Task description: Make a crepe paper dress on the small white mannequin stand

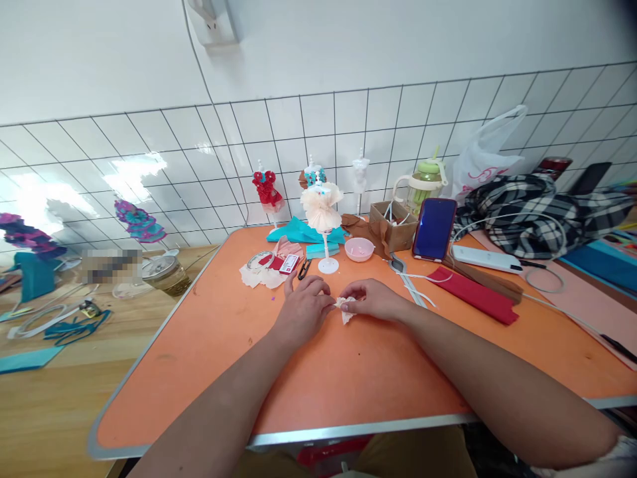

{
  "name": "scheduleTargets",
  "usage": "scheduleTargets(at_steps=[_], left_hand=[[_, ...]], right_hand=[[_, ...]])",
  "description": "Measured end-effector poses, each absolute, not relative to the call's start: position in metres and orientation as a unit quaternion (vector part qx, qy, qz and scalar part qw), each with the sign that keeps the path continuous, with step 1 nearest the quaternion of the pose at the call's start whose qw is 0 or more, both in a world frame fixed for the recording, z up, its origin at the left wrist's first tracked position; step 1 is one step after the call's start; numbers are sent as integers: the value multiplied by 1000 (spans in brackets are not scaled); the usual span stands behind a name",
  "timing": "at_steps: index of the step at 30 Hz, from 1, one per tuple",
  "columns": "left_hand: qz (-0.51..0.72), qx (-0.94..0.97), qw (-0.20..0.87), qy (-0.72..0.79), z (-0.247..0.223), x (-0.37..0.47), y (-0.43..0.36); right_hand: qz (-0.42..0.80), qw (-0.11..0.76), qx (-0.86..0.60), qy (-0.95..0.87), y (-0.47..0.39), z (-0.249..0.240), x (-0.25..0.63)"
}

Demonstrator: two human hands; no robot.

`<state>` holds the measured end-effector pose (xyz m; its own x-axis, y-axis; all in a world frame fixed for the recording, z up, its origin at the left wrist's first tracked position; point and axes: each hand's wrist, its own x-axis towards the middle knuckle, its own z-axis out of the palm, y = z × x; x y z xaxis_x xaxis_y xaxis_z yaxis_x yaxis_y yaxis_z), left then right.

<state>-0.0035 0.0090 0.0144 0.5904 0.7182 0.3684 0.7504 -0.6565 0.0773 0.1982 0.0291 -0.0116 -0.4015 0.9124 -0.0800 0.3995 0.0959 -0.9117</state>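
A small gathered piece of cream crepe paper (347, 315) is pinched between the fingers of my right hand (371, 300), low over the orange table (318, 392). My left hand (306, 307) meets it from the left, thumb and fingertips pressed together at the paper's edge. Just beyond my hands stands a white mini dress form (327, 249) wearing a ruffled cream paper skirt (322, 207). Cream paper scraps (263, 275) and black thread snips (304, 269) lie beyond my left hand. A pink bowl (359, 249) sits behind my right hand.
Scissors (398, 264), red crepe paper (472, 295), a propped phone (434, 229) and a white power bank (486, 258) lie to the right. A cardboard box (393, 226) and a green-lidded bottle (426, 186) stand behind. A glass jar (166, 275) is on the wooden table at left.
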Motion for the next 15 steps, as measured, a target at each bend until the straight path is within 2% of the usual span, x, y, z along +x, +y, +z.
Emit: scheduleTargets(at_steps=[7, 13, 15], left_hand=[[-193, -876, 20, -441, 19, -5, 9], [-189, -885, 19, -424, 17, -6, 9], [-192, -888, 21, -417, 17, -4, 8]], right_hand=[[583, 375, -515, -504, 33, -7, 201], [533, 366, -464, -606, 27, -7, 192], [538, 379, -472, -586, 24, -11, 188]])
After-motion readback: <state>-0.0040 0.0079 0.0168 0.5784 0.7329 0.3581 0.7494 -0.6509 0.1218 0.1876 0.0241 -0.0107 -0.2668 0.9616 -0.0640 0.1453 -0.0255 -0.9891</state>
